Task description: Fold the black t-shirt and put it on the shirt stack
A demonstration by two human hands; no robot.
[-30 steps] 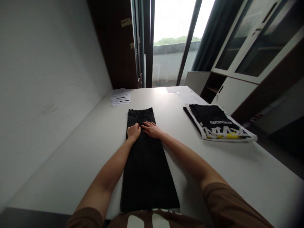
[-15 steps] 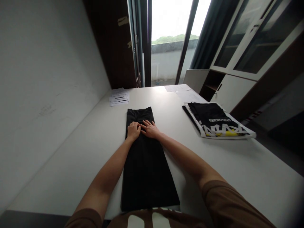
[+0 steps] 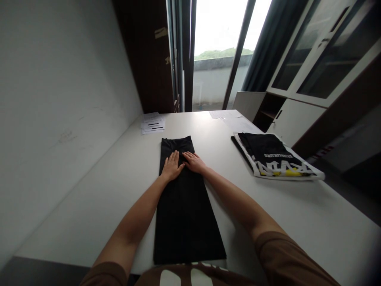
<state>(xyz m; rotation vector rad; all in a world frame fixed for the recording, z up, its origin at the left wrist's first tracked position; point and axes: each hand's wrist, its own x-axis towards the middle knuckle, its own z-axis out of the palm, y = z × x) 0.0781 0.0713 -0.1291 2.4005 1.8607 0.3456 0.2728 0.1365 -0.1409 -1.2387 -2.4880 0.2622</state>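
A black garment (image 3: 187, 222), folded into a long narrow strip, lies flat on the white table (image 3: 113, 190) and reaches down to the near edge. Its kind cannot be made out; the far end looks like a gathered band with creases below it. My left hand (image 3: 172, 166) rests flat on its upper part, fingers stretched forward and thumb out to the right. Beside it, my right hand (image 3: 193, 161) lies palm down across the garment's right side, fingers extended toward the left. The two hands almost meet, and neither grips the cloth.
To the right sits a stack of folded clothes (image 3: 276, 155), black and white with printed lettering. Paper sheets (image 3: 152, 123) lie at the far left, and more papers (image 3: 230, 118) at the far edge. A wall (image 3: 74, 119) runs along the table's left side.
My left hand has uncurled from a bunched shape and now lies flat on the garment. My right hand stays in nearly the same place. The view has shifted slightly.
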